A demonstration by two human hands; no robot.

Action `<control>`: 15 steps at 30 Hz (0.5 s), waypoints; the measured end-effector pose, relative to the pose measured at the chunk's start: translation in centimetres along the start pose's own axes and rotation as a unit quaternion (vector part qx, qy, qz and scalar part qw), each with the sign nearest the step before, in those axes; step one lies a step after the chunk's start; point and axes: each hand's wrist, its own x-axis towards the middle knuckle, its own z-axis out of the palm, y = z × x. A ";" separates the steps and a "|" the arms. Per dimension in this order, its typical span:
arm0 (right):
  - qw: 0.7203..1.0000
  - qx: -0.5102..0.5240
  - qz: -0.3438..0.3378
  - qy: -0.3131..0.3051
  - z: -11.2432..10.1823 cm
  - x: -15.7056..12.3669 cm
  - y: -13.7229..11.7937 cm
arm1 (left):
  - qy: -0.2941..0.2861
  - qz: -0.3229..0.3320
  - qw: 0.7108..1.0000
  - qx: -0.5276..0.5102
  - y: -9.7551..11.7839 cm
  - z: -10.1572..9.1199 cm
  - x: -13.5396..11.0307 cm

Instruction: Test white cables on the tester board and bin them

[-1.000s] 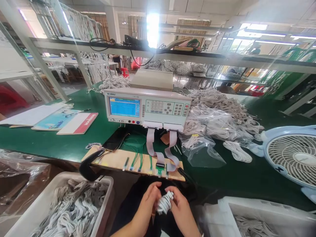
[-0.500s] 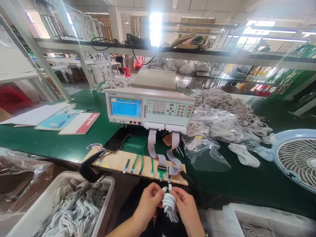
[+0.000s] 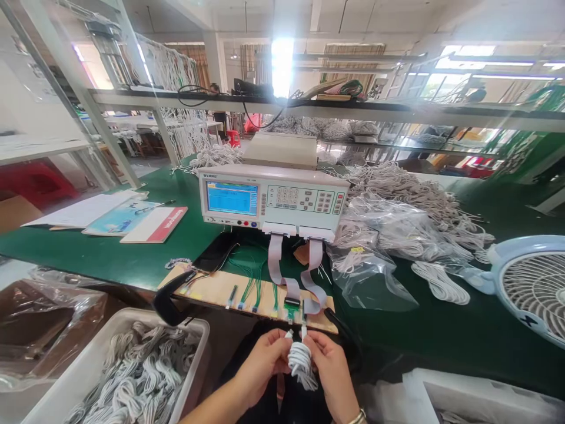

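Observation:
A coiled white cable (image 3: 301, 364) hangs between my hands at the front edge of a wooden board (image 3: 203, 292). My left hand (image 3: 270, 353) pinches one white connector (image 3: 289, 334) of the cable, just below the small green circuit board (image 3: 291, 308). Around the other white connector (image 3: 303, 331), the fingers of my right hand (image 3: 325, 355) are closed. That connector points up at a port on the board's edge and appears to meet it. Whether the left connector touches its port, I cannot tell. Grey ribbon cables (image 3: 274, 262) run from the board to the tester (image 3: 273, 197).
A white bin (image 3: 203, 338) of coiled cables stands at lower left, and another white bin (image 3: 410, 383) at lower right. Bagged cables (image 3: 375, 265), a loose coil (image 3: 440, 284) and a blue fan (image 3: 494, 259) lie right. Booklets (image 3: 154, 224) rest at left.
My left hand has brought its connector upward, closer to the green circuit board. The right hand keeps its grip. The tester's screen content differs, and the whole view has shifted slightly.

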 end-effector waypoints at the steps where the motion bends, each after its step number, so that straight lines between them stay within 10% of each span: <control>1: 0.999 0.035 0.011 0.001 0.2 0.0 0.2 | 0.001 0.000 1.000 0.000 0.2 0.0 0.0; 15: 0.999 -0.043 -0.007 -0.003 -1.0 -0.6 -0.6 | 0.123 0.078 0.987 -0.068 -1.1 1.7 0.4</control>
